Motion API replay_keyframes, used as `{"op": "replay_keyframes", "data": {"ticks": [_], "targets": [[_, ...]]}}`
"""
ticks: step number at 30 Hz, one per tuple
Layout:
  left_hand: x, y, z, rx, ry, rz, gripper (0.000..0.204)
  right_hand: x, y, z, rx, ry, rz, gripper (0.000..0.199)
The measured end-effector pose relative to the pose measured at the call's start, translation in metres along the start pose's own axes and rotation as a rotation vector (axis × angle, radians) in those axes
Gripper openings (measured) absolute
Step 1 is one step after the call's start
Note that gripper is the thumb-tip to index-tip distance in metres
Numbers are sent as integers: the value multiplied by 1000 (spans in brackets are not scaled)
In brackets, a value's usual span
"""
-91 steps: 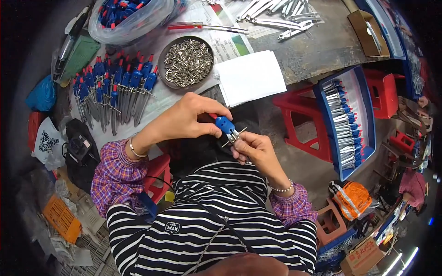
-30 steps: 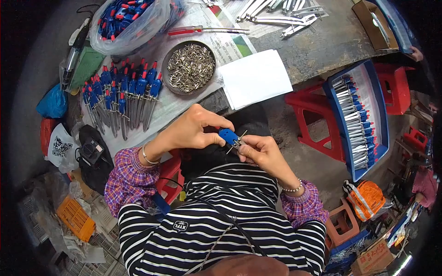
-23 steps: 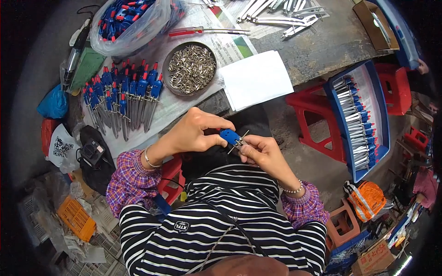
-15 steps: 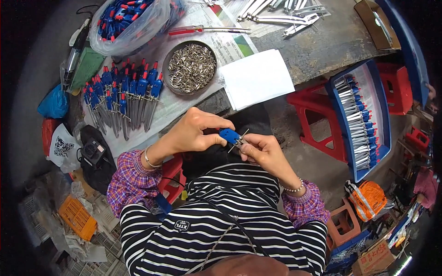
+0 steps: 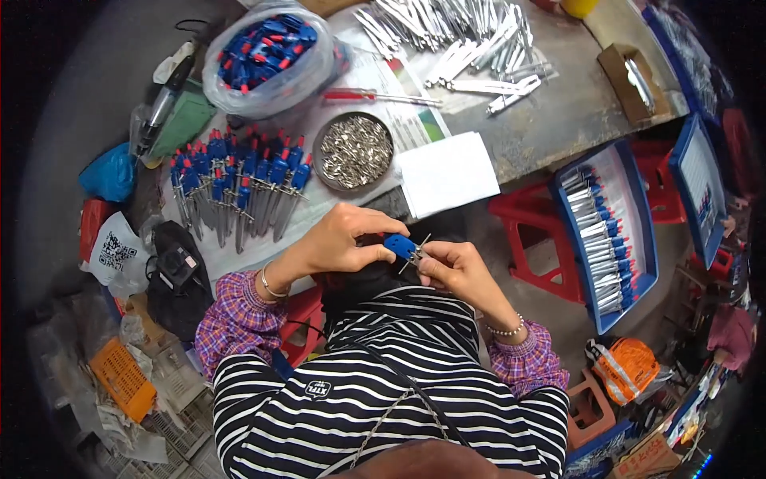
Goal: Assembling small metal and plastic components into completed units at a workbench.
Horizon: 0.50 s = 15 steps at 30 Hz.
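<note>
While both hands meet above the lap, left hand pinching a blue-handled tool, right hand gripping its metal end, round tin of metal rings beyond the left hand, row of blue-handled tools further left, blue tray right of the right hand.

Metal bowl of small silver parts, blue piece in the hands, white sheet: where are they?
Metal bowl (image 5: 321, 141): head view, left rim.
Blue piece (image 5: 396, 244): head view, its blue body.
White sheet (image 5: 447, 172): head view, its middle.
</note>
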<state>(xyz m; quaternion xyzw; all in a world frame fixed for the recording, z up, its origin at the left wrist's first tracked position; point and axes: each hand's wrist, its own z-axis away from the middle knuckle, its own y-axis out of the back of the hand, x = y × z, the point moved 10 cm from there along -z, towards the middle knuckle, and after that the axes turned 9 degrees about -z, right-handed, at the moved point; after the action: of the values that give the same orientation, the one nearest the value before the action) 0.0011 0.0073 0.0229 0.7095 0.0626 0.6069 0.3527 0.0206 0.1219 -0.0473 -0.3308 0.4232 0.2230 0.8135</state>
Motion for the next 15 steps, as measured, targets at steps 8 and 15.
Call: {"op": "replay_keyframes", "data": {"ticks": [8, 15], "targets": [[-2, 31, 21, 127, 9, -18, 28, -12, -23, -16, -57, -54, 30, 14], [-21, 40, 29, 163, 22, 21, 27, -19, -32, -32, -47, -21, 116, 15]]}}
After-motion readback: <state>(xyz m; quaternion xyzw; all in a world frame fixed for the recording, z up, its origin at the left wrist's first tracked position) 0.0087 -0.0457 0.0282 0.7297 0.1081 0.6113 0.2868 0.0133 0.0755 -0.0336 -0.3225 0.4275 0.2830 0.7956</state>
